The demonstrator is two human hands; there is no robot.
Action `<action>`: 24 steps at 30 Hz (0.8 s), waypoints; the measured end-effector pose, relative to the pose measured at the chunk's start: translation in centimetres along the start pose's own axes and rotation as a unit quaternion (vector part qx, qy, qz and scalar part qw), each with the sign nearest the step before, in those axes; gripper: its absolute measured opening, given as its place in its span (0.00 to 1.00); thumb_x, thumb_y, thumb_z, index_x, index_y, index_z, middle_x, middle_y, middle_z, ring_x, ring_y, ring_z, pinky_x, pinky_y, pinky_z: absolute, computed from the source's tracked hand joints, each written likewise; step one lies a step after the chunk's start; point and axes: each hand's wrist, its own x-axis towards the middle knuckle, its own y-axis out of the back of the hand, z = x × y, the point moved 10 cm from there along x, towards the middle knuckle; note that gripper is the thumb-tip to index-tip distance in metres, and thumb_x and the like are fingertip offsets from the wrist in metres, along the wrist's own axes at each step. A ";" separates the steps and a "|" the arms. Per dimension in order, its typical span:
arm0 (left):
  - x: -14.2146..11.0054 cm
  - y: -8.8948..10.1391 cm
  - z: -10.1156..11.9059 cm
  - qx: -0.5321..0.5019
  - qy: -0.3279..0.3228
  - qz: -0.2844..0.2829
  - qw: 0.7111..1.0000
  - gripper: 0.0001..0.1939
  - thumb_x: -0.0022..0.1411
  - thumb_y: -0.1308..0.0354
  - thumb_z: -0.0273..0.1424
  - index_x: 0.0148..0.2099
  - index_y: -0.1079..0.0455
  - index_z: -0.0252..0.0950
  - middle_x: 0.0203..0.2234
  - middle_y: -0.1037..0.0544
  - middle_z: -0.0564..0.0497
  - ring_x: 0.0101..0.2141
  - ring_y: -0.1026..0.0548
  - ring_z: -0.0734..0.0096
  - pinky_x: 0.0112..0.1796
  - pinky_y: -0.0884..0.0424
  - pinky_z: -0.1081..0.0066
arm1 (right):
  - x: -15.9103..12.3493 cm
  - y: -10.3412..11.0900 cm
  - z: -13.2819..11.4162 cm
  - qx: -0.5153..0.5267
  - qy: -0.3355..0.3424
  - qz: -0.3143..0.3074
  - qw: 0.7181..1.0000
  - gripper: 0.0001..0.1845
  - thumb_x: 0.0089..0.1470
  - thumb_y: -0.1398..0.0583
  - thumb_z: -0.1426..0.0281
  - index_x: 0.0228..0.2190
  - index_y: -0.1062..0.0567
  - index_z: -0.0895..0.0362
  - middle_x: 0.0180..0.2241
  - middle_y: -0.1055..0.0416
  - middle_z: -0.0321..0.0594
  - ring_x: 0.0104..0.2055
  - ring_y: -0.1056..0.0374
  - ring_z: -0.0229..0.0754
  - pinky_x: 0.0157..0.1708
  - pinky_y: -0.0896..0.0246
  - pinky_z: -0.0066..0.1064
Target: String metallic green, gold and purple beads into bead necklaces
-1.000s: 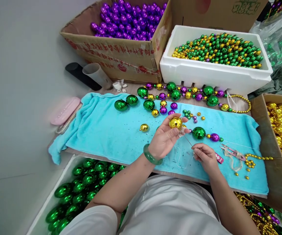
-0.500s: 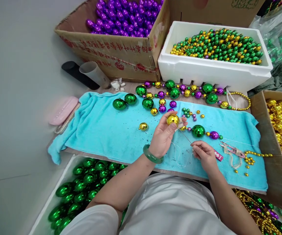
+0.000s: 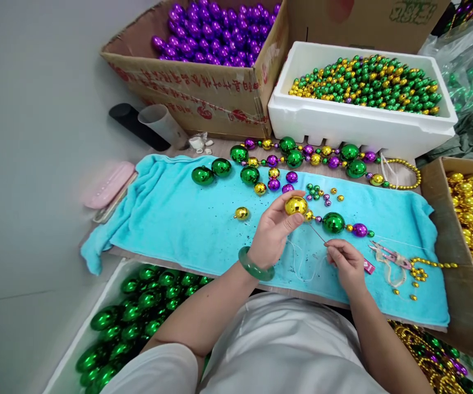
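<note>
My left hand (image 3: 274, 234), a green bangle (image 3: 256, 265) at its wrist, grips a large shiny gold bead (image 3: 296, 206) between thumb and fingers. Low over the towel, my right hand (image 3: 346, 266) pinches a thin needle (image 3: 317, 232) that slants up toward the bead. White thread (image 3: 300, 265) loops on the blue towel (image 3: 179, 219) between the hands. Right of the gold bead runs a row of beads with a large green bead (image 3: 333, 222) and a purple bead (image 3: 359, 230). A single gold bead (image 3: 242, 213) lies to the left.
A finished-looking bead strand (image 3: 294, 158) lies along the back. Small loose beads (image 3: 313, 190) sit near it. Pink-handled snips (image 3: 390, 254) rest at right. Around stand a carton of purple beads (image 3: 187, 98), a white foam box (image 3: 363, 123), a gold-bead carton (image 3: 445, 219) and green beads (image 3: 146, 301).
My left hand has moved slightly right with the gold bead, and its fingers have drawn in around it. My right hand has shifted slightly right with the needle.
</note>
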 end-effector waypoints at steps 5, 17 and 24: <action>0.1 -0.6 -0.5 -0.077 0.023 -0.014 0.997 0.17 0.56 0.35 0.34 0.48 0.28 0.41 0.36 0.24 0.51 0.43 0.26 0.67 0.49 0.35 0.65 | 0.0 -1.1 0.8 0.052 -0.048 -0.027 0.997 0.07 0.54 0.39 0.65 0.32 0.24 0.56 0.18 0.36 0.32 0.20 0.41 0.33 0.20 0.48 0.27; 0.3 -0.1 -1.2 -0.131 0.053 0.020 0.990 0.18 0.54 0.34 0.32 0.48 0.27 0.40 0.36 0.26 0.52 0.38 0.28 0.74 0.42 0.33 0.72 | -0.2 -1.2 1.1 0.058 -0.069 -0.022 0.996 0.09 0.53 0.38 0.63 0.32 0.24 0.56 0.18 0.36 0.32 0.20 0.42 0.33 0.20 0.49 0.26; 0.2 -0.5 -2.0 -0.187 0.123 -0.017 0.975 0.18 0.59 0.40 0.38 0.50 0.30 0.38 0.37 0.23 0.47 0.37 0.25 0.69 0.45 0.31 0.65 | -0.4 -1.7 2.1 0.118 -0.132 -0.035 0.984 0.09 0.51 0.37 0.63 0.31 0.24 0.56 0.17 0.38 0.31 0.19 0.44 0.32 0.18 0.53 0.25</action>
